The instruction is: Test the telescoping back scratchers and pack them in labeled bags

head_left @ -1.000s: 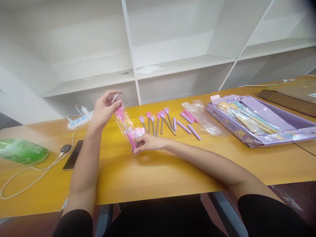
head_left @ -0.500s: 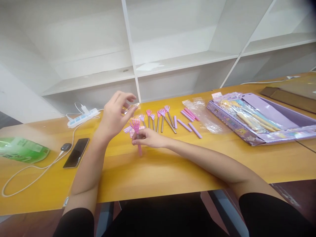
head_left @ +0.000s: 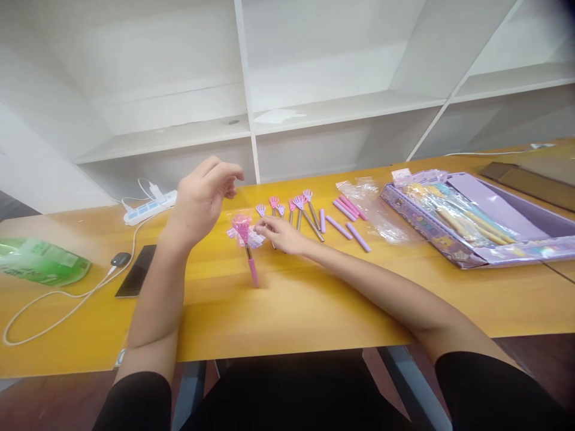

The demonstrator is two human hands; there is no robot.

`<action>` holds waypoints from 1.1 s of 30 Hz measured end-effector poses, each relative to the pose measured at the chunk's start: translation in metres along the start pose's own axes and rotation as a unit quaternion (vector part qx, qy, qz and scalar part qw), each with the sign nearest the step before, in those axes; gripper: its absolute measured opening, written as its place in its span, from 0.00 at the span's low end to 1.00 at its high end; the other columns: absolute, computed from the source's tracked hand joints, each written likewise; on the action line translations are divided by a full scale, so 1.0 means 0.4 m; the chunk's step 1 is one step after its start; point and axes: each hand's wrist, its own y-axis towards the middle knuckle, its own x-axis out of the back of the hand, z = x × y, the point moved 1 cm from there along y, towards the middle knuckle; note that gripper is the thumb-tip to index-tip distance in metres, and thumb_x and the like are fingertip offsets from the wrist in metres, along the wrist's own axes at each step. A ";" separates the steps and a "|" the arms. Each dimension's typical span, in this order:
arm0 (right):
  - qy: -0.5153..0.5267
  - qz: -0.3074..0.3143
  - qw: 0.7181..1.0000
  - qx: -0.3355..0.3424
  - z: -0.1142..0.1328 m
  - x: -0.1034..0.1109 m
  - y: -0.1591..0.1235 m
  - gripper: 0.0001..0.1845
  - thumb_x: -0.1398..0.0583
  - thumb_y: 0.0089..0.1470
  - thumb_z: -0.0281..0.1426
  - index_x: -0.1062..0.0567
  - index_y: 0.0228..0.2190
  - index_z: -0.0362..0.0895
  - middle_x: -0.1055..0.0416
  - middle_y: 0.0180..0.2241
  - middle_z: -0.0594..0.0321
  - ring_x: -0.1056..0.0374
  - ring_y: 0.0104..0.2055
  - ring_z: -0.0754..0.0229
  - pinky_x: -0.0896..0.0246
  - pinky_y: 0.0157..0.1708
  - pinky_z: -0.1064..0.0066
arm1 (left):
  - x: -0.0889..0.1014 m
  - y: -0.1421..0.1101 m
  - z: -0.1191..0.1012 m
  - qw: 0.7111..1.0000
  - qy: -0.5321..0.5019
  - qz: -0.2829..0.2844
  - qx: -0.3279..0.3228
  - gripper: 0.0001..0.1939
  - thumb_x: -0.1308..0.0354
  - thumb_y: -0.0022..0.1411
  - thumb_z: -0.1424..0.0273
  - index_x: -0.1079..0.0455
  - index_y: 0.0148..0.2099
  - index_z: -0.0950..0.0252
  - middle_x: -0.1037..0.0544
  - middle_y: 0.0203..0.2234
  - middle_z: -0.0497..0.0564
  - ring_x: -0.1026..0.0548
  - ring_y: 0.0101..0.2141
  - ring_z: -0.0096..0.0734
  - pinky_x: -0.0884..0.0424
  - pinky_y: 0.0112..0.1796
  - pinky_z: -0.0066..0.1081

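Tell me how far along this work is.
One pink scratcher looks assembled, its grip on. The right hand is at the printed cards; whether the left hand holds anything is unclear. Seemingly remaining: bare-rod scratchers and loose grips, lying apart.

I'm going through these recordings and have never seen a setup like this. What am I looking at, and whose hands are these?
There is no robot here: a person works bare-handed, and a camera on their head looks forward and down at the table.

The left hand is raised with curled fingers; whether it holds anything is unclear. The right hand is by some small printed cards. Between them is a pink hand-shaped piece on a metal rod; neither hand clearly grips it.

Beyond lie similar hand-shaped pieces, then pink and purple tubes. An open purple box at right holds wrapped items. At left are a phone, a power strip and a green package.
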 end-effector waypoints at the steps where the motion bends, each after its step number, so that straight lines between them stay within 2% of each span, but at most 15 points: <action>1: -0.038 -0.016 0.999 0.002 -0.017 -0.006 0.001 0.21 0.48 0.76 0.39 0.21 0.51 0.40 0.22 0.47 0.50 0.29 0.48 0.53 0.35 0.53 0.61 | -0.002 -0.001 0.002 1.000 -0.017 0.000 0.007 0.12 0.51 0.81 0.72 0.26 0.51 0.55 0.24 0.38 0.48 0.20 0.33 0.27 0.20 0.37 0.34; 4: -0.107 -0.016 0.994 0.017 -0.053 -0.032 -0.003 0.18 0.42 0.73 0.34 0.21 0.56 0.39 0.25 0.56 0.43 0.35 0.59 0.44 0.44 0.63 0.52 | -0.006 -0.003 0.008 0.998 -0.061 0.001 0.035 0.10 0.51 0.81 0.69 0.29 0.52 0.53 0.25 0.37 0.48 0.20 0.33 0.28 0.19 0.37 0.34; 7: -0.156 0.003 0.987 0.033 -0.064 -0.056 -0.011 0.20 0.39 0.73 0.37 0.22 0.60 0.43 0.25 0.60 0.44 0.38 0.63 0.41 0.48 0.64 0.49 | 0.000 0.001 0.004 0.998 -0.049 0.011 0.026 0.10 0.51 0.80 0.71 0.28 0.47 0.55 0.26 0.36 0.48 0.21 0.32 0.29 0.20 0.36 0.35; 10: -0.187 0.014 0.982 0.034 -0.064 -0.068 -0.015 0.16 0.38 0.73 0.37 0.19 0.55 0.44 0.25 0.60 0.45 0.39 0.63 0.41 0.49 0.63 0.50 | 0.010 0.009 -0.008 1.000 -0.011 0.015 -0.010 0.14 0.50 0.75 0.77 0.26 0.39 0.59 0.26 0.34 0.49 0.24 0.30 0.28 0.24 0.34 0.34; 12: -0.198 0.016 0.980 0.031 -0.063 -0.071 -0.014 0.14 0.39 0.73 0.37 0.19 0.53 0.43 0.24 0.59 0.45 0.37 0.62 0.42 0.49 0.62 0.52 | 0.014 0.013 -0.016 1.000 -0.006 0.012 -0.022 0.16 0.50 0.72 0.80 0.24 0.38 0.59 0.25 0.34 0.49 0.25 0.29 0.27 0.25 0.33 0.34; 15: -0.202 0.009 0.979 0.021 -0.061 -0.073 -0.012 0.14 0.37 0.73 0.39 0.19 0.49 0.41 0.22 0.54 0.45 0.36 0.59 0.43 0.48 0.60 0.53 | 0.018 0.013 -0.025 1.000 -0.022 0.011 -0.007 0.16 0.49 0.72 0.79 0.22 0.40 0.59 0.24 0.35 0.50 0.24 0.29 0.28 0.26 0.33 0.34; 19: -0.184 -0.012 0.983 0.002 -0.063 -0.080 -0.010 0.10 0.35 0.70 0.36 0.20 0.45 0.41 0.21 0.51 0.46 0.34 0.58 0.44 0.48 0.59 0.54 | 0.024 0.009 -0.039 0.999 -0.038 0.014 0.017 0.10 0.43 0.71 0.74 0.20 0.42 0.59 0.22 0.36 0.51 0.23 0.32 0.31 0.25 0.33 0.35; 21: -0.165 -0.026 0.986 -0.010 -0.069 -0.085 -0.008 0.09 0.33 0.68 0.33 0.20 0.46 0.42 0.20 0.49 0.48 0.33 0.56 0.45 0.48 0.58 0.56 | 0.027 0.008 -0.044 0.999 -0.043 0.017 0.025 0.07 0.40 0.69 0.72 0.20 0.42 0.58 0.21 0.37 0.51 0.23 0.33 0.32 0.25 0.33 0.35; 27: -0.082 -0.084 0.992 -0.050 -0.092 -0.098 0.000 0.17 0.30 0.62 0.29 0.21 0.51 0.42 0.19 0.46 0.54 0.29 0.52 0.50 0.46 0.54 0.60 | 0.032 0.007 -0.049 0.989 -0.133 0.038 0.060 0.06 0.38 0.72 0.71 0.19 0.44 0.59 0.20 0.41 0.53 0.22 0.35 0.30 0.25 0.32 0.33; 31: -0.019 -0.116 0.992 -0.049 -0.068 -0.066 0.018 0.05 0.31 0.64 0.31 0.19 0.40 0.43 0.19 0.38 0.59 0.29 0.42 0.56 0.43 0.48 0.64 | 0.032 0.007 -0.051 0.974 -0.201 0.032 0.095 0.06 0.36 0.72 0.70 0.16 0.45 0.60 0.18 0.41 0.54 0.23 0.32 0.28 0.25 0.31 0.31; 33: 0.009 -0.146 0.988 -0.041 -0.032 -0.021 0.025 0.08 0.32 0.66 0.35 0.19 0.38 0.43 0.19 0.38 0.59 0.30 0.39 0.58 0.41 0.44 0.66 | 0.029 0.007 -0.053 0.966 -0.232 0.025 0.112 0.06 0.34 0.72 0.69 0.15 0.45 0.61 0.18 0.40 0.55 0.23 0.33 0.28 0.24 0.31 0.29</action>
